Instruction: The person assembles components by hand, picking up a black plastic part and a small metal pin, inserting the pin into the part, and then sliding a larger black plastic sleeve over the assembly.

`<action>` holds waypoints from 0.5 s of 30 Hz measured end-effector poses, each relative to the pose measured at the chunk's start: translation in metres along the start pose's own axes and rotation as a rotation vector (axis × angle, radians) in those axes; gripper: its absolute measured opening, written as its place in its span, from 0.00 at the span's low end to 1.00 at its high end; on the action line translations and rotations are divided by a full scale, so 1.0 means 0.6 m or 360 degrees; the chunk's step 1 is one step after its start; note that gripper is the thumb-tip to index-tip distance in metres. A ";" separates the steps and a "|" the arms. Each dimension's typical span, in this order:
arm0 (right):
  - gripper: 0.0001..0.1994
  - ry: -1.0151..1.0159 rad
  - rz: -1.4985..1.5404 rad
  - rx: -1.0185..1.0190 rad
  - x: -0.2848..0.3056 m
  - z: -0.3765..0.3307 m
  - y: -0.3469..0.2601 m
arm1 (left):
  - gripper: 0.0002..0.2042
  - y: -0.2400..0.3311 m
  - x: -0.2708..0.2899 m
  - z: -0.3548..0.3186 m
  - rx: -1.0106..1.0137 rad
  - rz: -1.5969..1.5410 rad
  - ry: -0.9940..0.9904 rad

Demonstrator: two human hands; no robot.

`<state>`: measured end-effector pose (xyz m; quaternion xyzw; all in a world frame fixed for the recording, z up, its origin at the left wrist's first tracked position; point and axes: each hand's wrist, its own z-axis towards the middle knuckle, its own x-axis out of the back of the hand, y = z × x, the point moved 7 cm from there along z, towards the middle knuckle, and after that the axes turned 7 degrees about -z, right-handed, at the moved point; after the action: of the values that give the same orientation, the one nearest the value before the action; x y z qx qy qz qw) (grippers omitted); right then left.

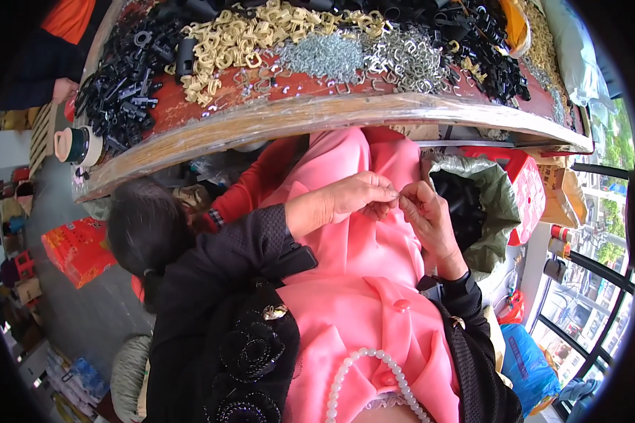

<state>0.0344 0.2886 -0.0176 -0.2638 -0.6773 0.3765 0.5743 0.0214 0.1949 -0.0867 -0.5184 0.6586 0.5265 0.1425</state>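
Note:
Above the pink cloth over my lap, my left hand and my right hand meet with thumbs and fingertips pinched together. Whatever lies between the fingers is too small and covered to make out. Ahead of them is a red-topped bench with a wooden edge. On it lie heaps of brass-coloured metal pieces, small silvery parts, U-shaped silver pieces and black plastic parts. Close to my right hand stands a green woven sack with black parts inside.
A person with dark hair and a red sleeve leans in at my left. Another person's hand shows at the bench's far left, near a lidded cup. Red boxes stand on the floor; a blue bag lies at lower right.

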 end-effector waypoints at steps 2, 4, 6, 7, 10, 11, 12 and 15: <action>0.04 -0.0016 -0.0029 -0.0054 0.003 0.003 0.001 | 0.08 -0.001 0.000 0.001 0.0009 -0.0015 -0.0021; 0.04 -0.0024 -0.0045 -0.0051 0.005 0.006 0.001 | 0.08 0.003 0.001 0.002 -0.0010 -0.0008 -0.0020; 0.04 -0.0050 -0.0021 -0.0052 0.004 0.009 0.006 | 0.09 0.007 0.002 0.003 -0.0055 -0.0011 0.0035; 0.04 -0.0067 -0.0007 -0.0049 0.002 0.011 0.007 | 0.09 0.010 0.004 0.002 -0.0080 -0.0015 0.0067; 0.04 -0.0071 0.0029 -0.0034 0.001 0.018 0.010 | 0.09 0.020 0.001 -0.001 -0.0117 0.0038 0.0053; 0.04 -0.0066 0.0043 -0.0045 0.001 0.021 0.011 | 0.10 0.023 0.000 -0.001 -0.0120 0.0061 0.0032; 0.04 -0.0082 0.0048 -0.0013 -0.001 0.024 0.007 | 0.10 0.026 0.003 0.000 -0.0145 0.0066 0.0056; 0.04 -0.0117 0.0356 -0.0213 -0.004 0.030 0.016 | 0.10 0.028 0.004 0.004 -0.0158 0.0110 0.0001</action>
<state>0.0167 0.2885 -0.0279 -0.3615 -0.6879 0.4016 0.4846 0.0055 0.1942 -0.0805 -0.5019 0.6492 0.5630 0.0983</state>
